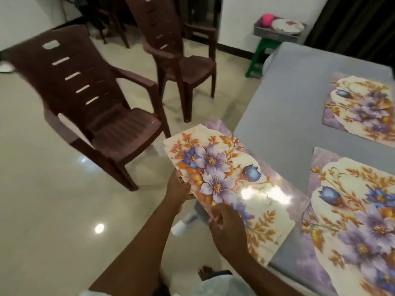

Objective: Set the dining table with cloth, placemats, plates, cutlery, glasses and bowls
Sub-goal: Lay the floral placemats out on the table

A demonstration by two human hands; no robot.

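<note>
A grey cloth (284, 99) covers the dining table on the right. Two floral placemats lie flat on it, one far right (361, 110) and one near right (352, 218). A third floral placemat (226, 180) hangs half over the table's left edge. My left hand (178, 190) grips its near left edge, with what looks like another mat under it. My right hand (226, 225) pinches its near edge.
Two brown plastic armchairs stand on the glossy floor, one near left (92, 99) and one further back (177, 52). A green stool (263, 54) at the table's far end carries a tray (275, 35) with plates (287, 25) and a pink thing (268, 19).
</note>
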